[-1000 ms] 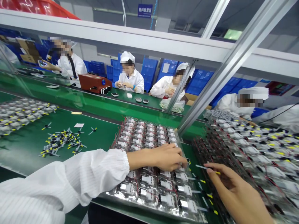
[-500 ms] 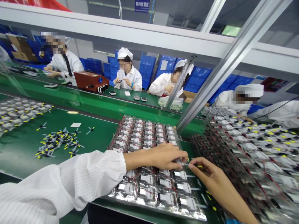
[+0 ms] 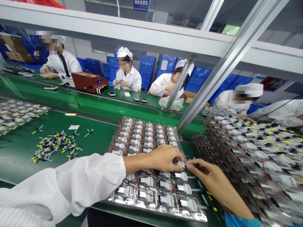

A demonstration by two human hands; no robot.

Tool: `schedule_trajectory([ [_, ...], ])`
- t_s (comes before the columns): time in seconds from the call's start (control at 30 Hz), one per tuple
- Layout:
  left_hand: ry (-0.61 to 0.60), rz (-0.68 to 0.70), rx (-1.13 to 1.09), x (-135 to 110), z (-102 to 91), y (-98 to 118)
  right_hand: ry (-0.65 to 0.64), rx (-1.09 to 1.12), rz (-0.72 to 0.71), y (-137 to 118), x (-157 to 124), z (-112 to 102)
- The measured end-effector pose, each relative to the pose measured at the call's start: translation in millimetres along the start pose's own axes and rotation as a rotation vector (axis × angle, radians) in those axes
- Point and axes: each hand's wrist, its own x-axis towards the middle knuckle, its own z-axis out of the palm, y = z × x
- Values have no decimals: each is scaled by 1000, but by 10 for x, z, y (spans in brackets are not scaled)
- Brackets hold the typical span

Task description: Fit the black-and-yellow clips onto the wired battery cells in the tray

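Note:
A clear plastic tray (image 3: 155,206) lies before me, its pockets filled with small white modules with red wires. My left hand (image 3: 164,157) reaches across it, thumb and index finger closed around one white module (image 3: 181,164) in the right-hand column. From the right, my right hand (image 3: 205,173) pinches at that module's right end, apparently on a short pale strip that is mostly hidden by the fingertips. The two hands' fingertips almost meet. Similar pale strips (image 3: 196,189) stick out from the modules in the nearer rows, past the tray's right edge.
A pile of small black parts with yellow and grey tabs (image 3: 55,143) lies on the green bench at left. Stacked filled trays (image 3: 255,151) stand at right; another tray (image 3: 21,115) is far left. A slanted metal post (image 3: 227,69) rises behind. Several co-workers sit opposite.
My right hand has moved slightly left, its fingertips closer to the module's end. My left hand stays at the same module. The whole view has shifted a little.

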Motion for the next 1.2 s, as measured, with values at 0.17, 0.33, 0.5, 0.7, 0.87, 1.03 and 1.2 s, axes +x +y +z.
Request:
schedule_trajectory([
  [0.17,1,-6,-11,4,1,1,7,-3,-21,-68,-11,27],
  [0.33,-12,-30,12,-4,-17,28,-7,90,12,-60,-20,64],
  [0.5,-23,-43,22,10,-9,43,-5,101,-10,-64,-15,74],
  [0.7,-25,-44,20,26,-6,40,-21,64,-34,-112,-16,70],
  [0.87,-28,-42,31,36,-1,42,-30,76,-30,-87,-24,61],
  [1.03,-24,-39,-9,42,15,41,-45,35,-53,-128,-12,49],
  [1.2,24,-36,-39,12,17,18,1,-35,-97,-160,-24,42],
])
